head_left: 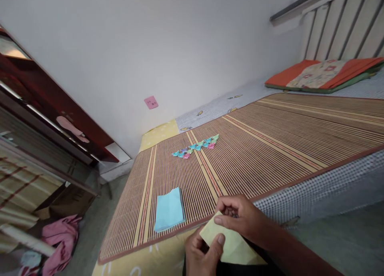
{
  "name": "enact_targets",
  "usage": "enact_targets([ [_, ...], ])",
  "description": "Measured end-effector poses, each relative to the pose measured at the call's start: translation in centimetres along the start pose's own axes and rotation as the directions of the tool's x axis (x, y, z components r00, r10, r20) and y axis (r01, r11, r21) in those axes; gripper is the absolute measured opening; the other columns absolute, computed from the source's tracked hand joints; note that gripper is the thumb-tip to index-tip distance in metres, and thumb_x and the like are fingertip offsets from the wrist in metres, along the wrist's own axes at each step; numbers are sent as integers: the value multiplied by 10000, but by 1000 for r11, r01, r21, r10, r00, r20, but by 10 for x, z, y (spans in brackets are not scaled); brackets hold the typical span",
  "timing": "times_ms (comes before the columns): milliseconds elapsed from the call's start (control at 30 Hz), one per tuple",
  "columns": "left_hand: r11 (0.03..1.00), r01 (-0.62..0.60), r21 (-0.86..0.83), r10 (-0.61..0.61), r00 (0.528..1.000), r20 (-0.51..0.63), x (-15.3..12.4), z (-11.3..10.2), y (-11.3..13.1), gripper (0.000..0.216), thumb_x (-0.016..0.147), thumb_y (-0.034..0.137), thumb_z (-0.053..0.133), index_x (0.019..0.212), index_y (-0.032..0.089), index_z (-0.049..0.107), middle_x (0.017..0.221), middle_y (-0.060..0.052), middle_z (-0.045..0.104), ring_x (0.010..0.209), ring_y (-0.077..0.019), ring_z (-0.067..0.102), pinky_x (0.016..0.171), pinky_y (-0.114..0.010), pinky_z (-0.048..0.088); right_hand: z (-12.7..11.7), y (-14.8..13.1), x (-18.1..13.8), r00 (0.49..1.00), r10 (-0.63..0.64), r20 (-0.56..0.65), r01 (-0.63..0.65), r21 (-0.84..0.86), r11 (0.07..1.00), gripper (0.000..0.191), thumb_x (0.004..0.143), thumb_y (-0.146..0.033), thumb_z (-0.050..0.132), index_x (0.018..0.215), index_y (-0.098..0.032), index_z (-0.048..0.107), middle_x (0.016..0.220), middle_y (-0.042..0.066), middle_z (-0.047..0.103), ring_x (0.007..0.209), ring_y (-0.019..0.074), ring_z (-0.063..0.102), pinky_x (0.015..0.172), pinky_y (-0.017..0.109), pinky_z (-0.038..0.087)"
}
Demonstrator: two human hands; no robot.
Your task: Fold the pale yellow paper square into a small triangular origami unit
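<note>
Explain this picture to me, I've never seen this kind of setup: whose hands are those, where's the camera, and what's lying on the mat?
There is no machine here: a person works with two bare hands. The single picture comes from a camera worn on their head, looking forward and down. The left hand and the right hand both pinch a pale yellow paper just in front of the striped mat. On the mat lie a light blue paper and, farther off, a row of small colourful folded pieces. A pink note sticks to the wall.
</note>
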State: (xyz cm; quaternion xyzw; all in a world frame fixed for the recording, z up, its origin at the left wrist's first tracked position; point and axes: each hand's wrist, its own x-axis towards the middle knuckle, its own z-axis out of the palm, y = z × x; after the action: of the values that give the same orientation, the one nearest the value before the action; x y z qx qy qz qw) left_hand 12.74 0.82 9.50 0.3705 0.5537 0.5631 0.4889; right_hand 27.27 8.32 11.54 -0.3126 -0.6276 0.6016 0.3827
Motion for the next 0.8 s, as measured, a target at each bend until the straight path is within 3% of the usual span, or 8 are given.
enact_targets([
  [67,999,20,-34,-19,1000,17,-1,1,-2,451,612,508,860,830,117,803,649,-91,724,585,-211,635,617,-314,514,0,1,-1,1000,11,0,-11,6,1000,160,796,-269,689,702,-163,614,614,-45,493,596,112,424,556,238,341],
  [167,999,-4,-50,1,998,-57,-1,1,-5,398,602,498,873,755,148,760,623,-43,677,578,-168,581,577,-262,475,3,1,-3,999,15,-42,-16,-35,999,177,801,-266,677,684,-167,589,597,-51,471,581,109,406,540,237,325],
  [267,993,-112,36,116,985,-129,0,0,-6,341,642,463,858,671,160,703,625,-6,602,588,-140,522,547,-223,428,7,2,-5,996,25,-86,-32,-70,997,174,781,-256,673,669,-180,566,568,-63,439,547,105,381,508,236,298],
  [400,968,-197,158,215,972,-100,3,-3,-7,344,698,433,821,564,161,657,606,4,527,584,-130,474,553,-222,402,10,4,-5,996,21,-91,-29,-95,995,196,770,-249,674,650,-192,530,547,-73,397,524,100,350,491,239,274],
  [600,1000,4,-29,-4,1000,-6,3,-4,-14,356,608,465,871,677,142,738,588,-26,630,540,-149,544,532,-248,433,12,9,-3,992,-15,-121,1,-121,993,182,769,-235,660,648,-189,532,559,-66,414,533,98,363,501,238,286],
  [800,967,133,-215,-138,990,-8,-1,0,-23,429,555,428,910,821,112,797,641,-101,743,570,-232,680,657,-366,549,14,20,-1,992,15,-122,-13,21,1000,226,800,-296,675,671,-187,524,570,-63,433,530,98,396,495,230,302],
])
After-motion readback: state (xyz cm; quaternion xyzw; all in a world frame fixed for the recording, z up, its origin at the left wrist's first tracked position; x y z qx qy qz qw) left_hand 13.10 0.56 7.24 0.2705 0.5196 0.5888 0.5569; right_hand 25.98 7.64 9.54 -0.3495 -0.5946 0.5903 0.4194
